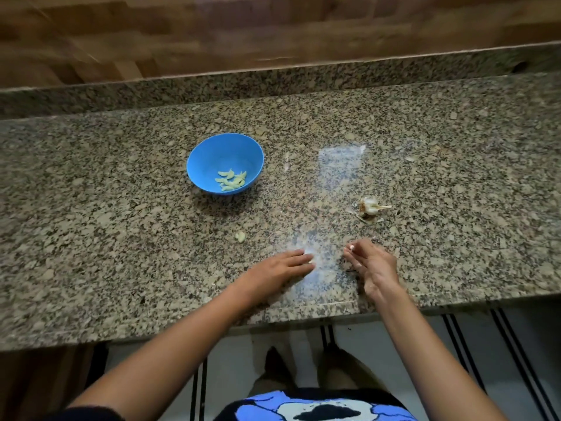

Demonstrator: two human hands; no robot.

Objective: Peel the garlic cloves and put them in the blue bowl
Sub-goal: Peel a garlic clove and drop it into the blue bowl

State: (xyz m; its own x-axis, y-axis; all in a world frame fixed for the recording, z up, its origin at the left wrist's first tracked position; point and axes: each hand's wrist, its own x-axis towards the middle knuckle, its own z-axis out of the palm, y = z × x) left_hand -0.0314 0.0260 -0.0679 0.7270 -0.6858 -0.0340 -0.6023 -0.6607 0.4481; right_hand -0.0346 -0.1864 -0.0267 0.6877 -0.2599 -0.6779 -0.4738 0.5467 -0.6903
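Note:
A blue bowl (212, 153) stands on the granite counter (121, 232) and holds several peeled garlic cloves (231, 180). One peeled clove (240, 236) lies loose on the counter below the bowl. To the right rests a garlic bulb remnant (369, 206) with its stalk and papery skin. My left hand (277, 268) lies flat on the counter, fingers stretched out, holding nothing. My right hand (372, 262) hovers beside it, fingers curled together; a small pale bit shows at the fingertips, but I cannot tell whether it is a nail or garlic.
Bits of garlic skin (362, 218) lie around the bulb, and one flake (409, 158) sits further back right. A granite upstand (273, 83) and a wooden wall (273, 31) close the back. The counter's front edge (303, 317) runs just below my wrists.

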